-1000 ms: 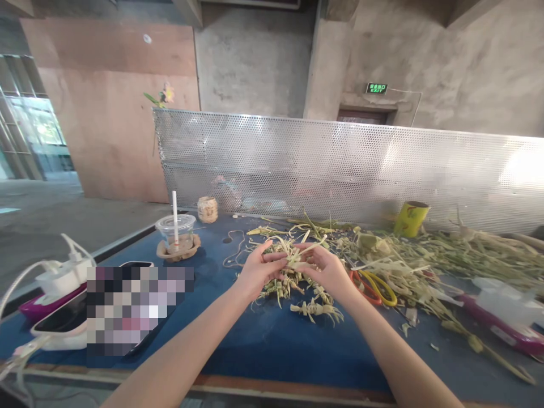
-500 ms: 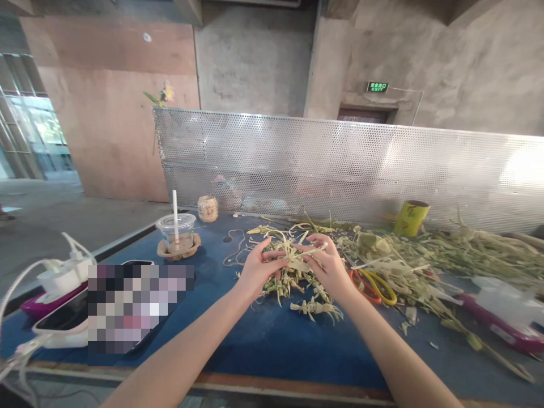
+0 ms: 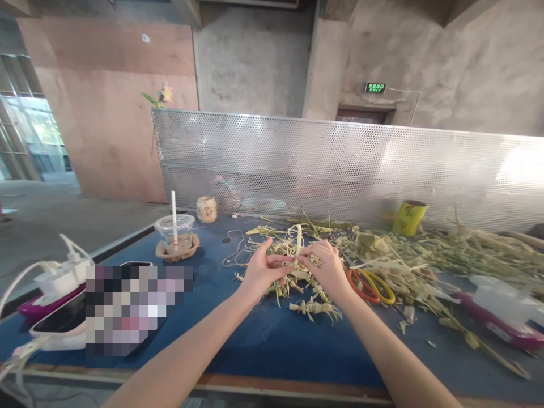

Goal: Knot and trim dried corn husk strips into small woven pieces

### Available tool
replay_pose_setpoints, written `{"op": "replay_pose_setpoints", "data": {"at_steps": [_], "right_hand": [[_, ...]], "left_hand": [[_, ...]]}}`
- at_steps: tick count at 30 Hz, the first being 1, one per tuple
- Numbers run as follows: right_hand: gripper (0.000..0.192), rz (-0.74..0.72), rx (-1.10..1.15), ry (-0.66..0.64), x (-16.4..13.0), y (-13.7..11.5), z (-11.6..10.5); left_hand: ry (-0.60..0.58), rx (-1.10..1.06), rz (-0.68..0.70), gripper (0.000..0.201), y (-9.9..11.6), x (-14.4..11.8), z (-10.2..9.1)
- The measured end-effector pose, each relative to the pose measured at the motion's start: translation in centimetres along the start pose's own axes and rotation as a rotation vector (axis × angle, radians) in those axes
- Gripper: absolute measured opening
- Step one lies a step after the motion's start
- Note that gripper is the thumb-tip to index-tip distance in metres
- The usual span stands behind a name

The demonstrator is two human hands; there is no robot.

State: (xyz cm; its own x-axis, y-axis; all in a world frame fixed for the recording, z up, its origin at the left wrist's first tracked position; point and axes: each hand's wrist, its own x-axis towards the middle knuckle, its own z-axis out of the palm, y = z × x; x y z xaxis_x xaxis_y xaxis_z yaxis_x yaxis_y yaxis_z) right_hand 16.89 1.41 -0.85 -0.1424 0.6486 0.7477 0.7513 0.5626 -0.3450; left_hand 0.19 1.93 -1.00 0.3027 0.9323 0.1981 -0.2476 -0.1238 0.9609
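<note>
I see both bare hands working just left of the scissors (image 3: 381, 276), which I take as my marker. The left hand (image 3: 255, 275) is narrow at the fingertips, pinching; the right hand (image 3: 329, 269) is pinched too, and their fingertips meet on a pale leaf strip (image 3: 299, 238). That strip stands up between them, left of the scissors and a little farther from me. Its lower end is hidden behind the fingers.

Below the hands, left of the scissors, I make out a tangle of leaf scraps (image 3: 276, 292) on the blue table (image 3: 263, 345). A small tied leaf bundle (image 3: 315, 308) lies left of the scissors and nearer to me. A loose heap of dry leaves (image 3: 419, 272) spreads to the scissors' right, with a yellow can (image 3: 410, 219) beyond them. Far to the scissors' left I have a clear cup (image 3: 182, 232) with a white straw (image 3: 174, 209) and a pale jar (image 3: 207, 209).
</note>
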Motion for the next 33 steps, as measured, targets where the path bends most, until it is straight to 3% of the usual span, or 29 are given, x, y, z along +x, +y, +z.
{"op": "replay_pose_setpoints", "data": {"at_steps": [9,20,27,33], "right_hand": [[0.006,0.173,0.052,-0.050,0.0,-0.3,0.3],[0.007,0.187,0.418,-0.099,0.0,-0.4,1.0],[0.008,0.235,0.358,-0.015,-0.2,-0.4,1.2],[0.015,0.332,0.399,-0.056,-0.2,-0.5,1.2]], "left_hand": [[0.038,0.067,-0.017,0.093,0.7,-0.3,0.4],[0.082,0.124,-0.010,0.100,0.4,-0.2,0.7],[0.108,0.121,-0.016,0.099,0.6,-0.2,0.9],[0.072,0.124,0.023,0.099,0.0,0.0,0.6]]}}
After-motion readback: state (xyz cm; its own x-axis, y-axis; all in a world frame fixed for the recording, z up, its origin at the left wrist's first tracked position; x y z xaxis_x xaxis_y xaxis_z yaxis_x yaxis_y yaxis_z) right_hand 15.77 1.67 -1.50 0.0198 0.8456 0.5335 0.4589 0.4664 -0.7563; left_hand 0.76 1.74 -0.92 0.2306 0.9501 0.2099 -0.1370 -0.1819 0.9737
